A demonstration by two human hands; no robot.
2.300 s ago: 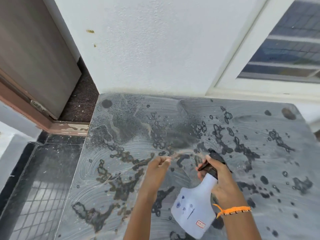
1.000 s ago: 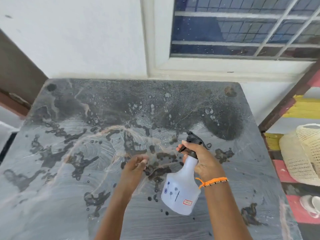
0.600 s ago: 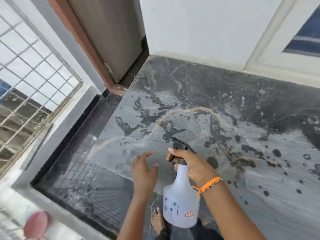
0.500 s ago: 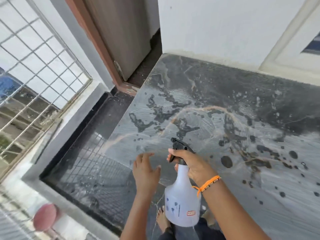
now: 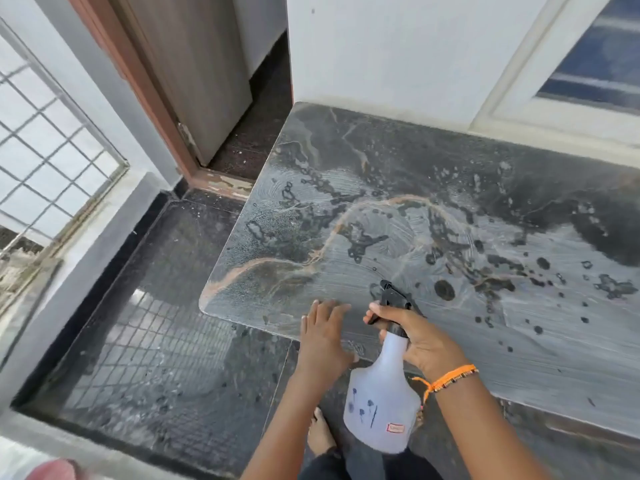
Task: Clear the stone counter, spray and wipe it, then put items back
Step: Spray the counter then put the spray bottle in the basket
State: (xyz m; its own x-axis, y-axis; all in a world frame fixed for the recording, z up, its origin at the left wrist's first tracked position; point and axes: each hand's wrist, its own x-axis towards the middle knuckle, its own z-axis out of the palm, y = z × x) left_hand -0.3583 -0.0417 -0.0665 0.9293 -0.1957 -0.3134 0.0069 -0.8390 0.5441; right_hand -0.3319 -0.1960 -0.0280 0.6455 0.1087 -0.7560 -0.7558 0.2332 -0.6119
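Note:
The dark stone counter [image 5: 433, 188] fills the right half of the view, wet with droplets, puddles and pale swirl marks. My right hand [image 5: 420, 341] grips the neck of a white spray bottle [image 5: 381, 407] with a black trigger head, nozzle aimed at the counter's near left corner. My left hand [image 5: 323, 336] is flat with fingers spread, resting at the counter's front edge just left of the bottle. It holds nothing.
A brown door and frame [image 5: 180, 81] stand behind the counter's left end. A metal window grille [image 5: 52, 140] runs along the left above a grey ledge. Dark tiled floor [image 5: 166, 323] lies below the counter, with my bare foot [image 5: 320, 434] on it. A window [image 5: 595, 53] is at the upper right.
The view has swung from the counter's right side to its left front corner. My right hand and the bottle followed to that corner, and my left hand opened flat near the edge.

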